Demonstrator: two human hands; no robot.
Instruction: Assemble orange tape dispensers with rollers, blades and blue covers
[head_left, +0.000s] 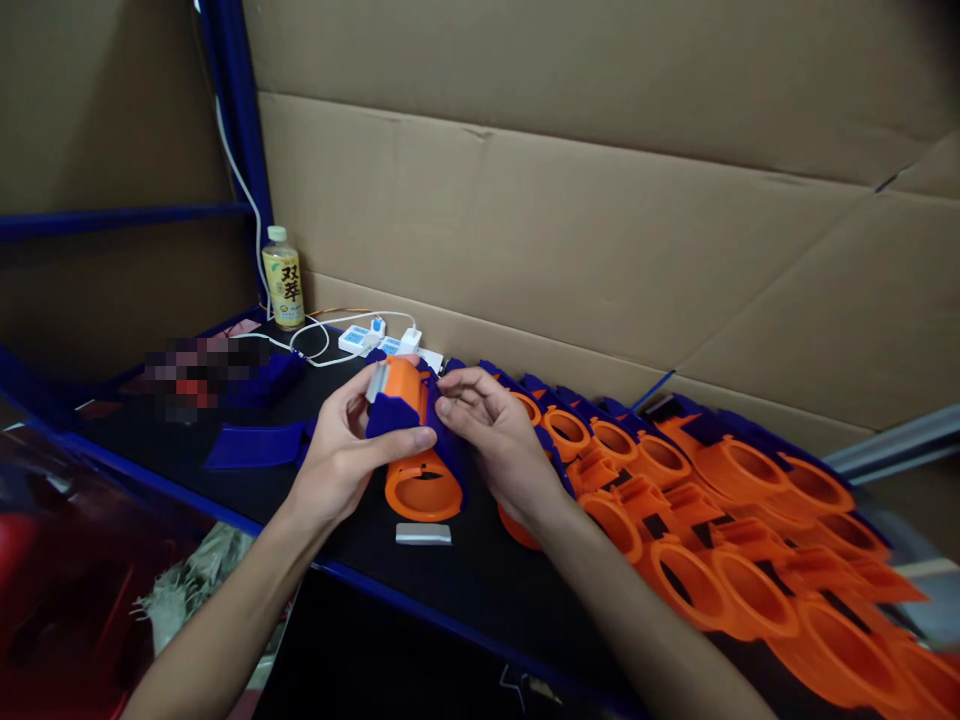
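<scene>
My left hand (349,440) grips an orange and blue plastic tape dispenser (405,390), its thumb across the front and its fingers behind. A shiny metal strip shows along the upper left edge of the dispenser. Below the grip, the dispenser's orange ring (425,492) faces me, with a blue side piece on its right. My right hand (499,435) is closed at the dispenser's right side, thumb and fingertips drawn together by the blue piece. Whatever lies between those fingertips is hidden. A loose metal strip (424,534) rests on the black tabletop just in front of the ring.
Many similar orange and blue dispensers (690,580) crowd the table's right side. A blue plastic piece (255,446) lies to the left. Farther back are white power adapters (382,342) with cables and a yellow-labelled bottle (283,280). A cardboard wall (562,220) stands behind.
</scene>
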